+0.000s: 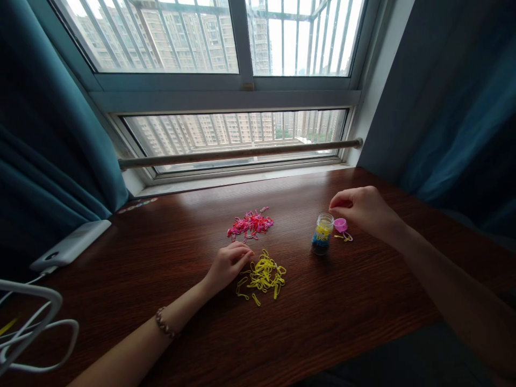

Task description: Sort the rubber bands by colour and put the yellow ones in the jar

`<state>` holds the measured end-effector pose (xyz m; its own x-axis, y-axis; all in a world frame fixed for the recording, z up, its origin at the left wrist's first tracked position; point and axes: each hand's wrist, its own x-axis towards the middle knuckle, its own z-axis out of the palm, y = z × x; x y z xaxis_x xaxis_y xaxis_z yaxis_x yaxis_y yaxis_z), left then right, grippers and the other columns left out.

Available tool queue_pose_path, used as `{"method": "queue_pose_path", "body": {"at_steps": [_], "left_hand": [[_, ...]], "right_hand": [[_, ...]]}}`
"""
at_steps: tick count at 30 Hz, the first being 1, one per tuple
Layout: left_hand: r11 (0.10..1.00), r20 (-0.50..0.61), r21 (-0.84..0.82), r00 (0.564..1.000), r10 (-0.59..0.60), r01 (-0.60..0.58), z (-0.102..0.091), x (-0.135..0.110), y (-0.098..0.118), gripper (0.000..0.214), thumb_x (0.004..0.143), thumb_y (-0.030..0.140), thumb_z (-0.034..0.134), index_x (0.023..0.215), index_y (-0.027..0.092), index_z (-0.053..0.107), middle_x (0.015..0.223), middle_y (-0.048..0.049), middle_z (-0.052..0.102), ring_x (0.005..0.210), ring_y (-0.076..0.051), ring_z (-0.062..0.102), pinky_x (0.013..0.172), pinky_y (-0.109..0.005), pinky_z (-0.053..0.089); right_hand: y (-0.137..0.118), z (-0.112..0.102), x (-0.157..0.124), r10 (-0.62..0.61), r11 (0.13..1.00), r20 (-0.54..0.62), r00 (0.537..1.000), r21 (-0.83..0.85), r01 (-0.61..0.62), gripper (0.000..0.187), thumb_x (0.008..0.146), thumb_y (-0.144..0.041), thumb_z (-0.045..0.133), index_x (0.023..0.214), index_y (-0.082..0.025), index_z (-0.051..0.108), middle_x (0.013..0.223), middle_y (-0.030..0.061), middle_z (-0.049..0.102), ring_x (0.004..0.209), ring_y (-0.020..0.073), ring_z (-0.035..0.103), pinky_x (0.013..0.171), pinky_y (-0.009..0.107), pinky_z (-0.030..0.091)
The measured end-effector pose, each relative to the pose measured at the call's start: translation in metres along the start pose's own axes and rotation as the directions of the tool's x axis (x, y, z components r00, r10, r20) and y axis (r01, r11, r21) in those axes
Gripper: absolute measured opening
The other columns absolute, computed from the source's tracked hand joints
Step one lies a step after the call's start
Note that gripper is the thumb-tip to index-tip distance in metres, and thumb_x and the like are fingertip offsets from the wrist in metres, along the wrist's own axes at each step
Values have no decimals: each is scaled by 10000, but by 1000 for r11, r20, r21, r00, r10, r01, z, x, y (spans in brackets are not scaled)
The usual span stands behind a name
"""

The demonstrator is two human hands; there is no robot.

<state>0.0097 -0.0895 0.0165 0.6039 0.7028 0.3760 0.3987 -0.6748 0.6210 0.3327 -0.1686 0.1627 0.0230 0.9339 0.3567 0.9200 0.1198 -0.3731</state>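
My right hand [365,211] is just above the mouth of a small clear jar [322,234]. Its thumb and fingers are pinched together; whatever is between them is too small to make out. Yellow, blue and black bands show inside the upright jar. At the upper left edge of a loose pile of yellow rubber bands [264,271] rests my left hand [229,263], thumb and fingertips closed together, with anything in them hidden. Behind it lies a heap of pink and red rubber bands [250,223].
A pink lid [340,224] lies right of the jar, with a few loose bands beside it. On the far left are a white power bank [72,244] and white cables [40,328]. A window with a rail [242,155] borders the brown table [169,226]; blue curtains hang at both sides.
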Motion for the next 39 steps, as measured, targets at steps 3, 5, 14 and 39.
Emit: {"method": "queue_pose_path", "body": {"at_steps": [3, 5, 14, 39], "left_hand": [[1000, 4, 3, 1000, -3, 3, 0, 0, 1, 206, 843, 254, 504, 753, 147, 655, 786, -52, 618, 725, -133, 551, 679, -233, 425], [1000, 4, 2, 1000, 0, 0, 0, 0, 2, 205, 844, 249, 503, 754, 147, 655, 787, -52, 618, 728, -134, 553, 679, -232, 425], [1000, -2, 9, 1000, -2, 2, 0, 1, 1, 204, 843, 249, 503, 755, 150, 659, 788, -53, 620, 728, -135, 555, 674, -232, 428], [975, 609, 84, 764, -214, 206, -51, -2, 20, 571, 493, 424, 772, 956, 185, 539, 848, 1, 562, 721, -149, 503, 579, -211, 394]], "right_hand": [[28, 6, -9, 124, 992, 16, 992, -12, -123, 106, 685, -256, 614, 714, -208, 704, 663, -9, 677, 643, 135, 615, 582, 199, 431], [53, 18, -16, 182, 983, 143, 973, -31, -179, 110, 674, -262, 617, 707, -215, 710, 660, -2, 676, 642, 144, 615, 577, 205, 427], [121, 74, -36, 193, 975, 286, 939, -164, -151, 114, 677, -254, 623, 765, -235, 692, 758, 8, 643, 698, 149, 590, 619, 219, 388], [64, 86, -63, 84, 969, 273, 958, -245, -15, 124, 832, -213, 431, 791, -184, 544, 865, 55, 564, 705, 167, 560, 591, 265, 364]]}}
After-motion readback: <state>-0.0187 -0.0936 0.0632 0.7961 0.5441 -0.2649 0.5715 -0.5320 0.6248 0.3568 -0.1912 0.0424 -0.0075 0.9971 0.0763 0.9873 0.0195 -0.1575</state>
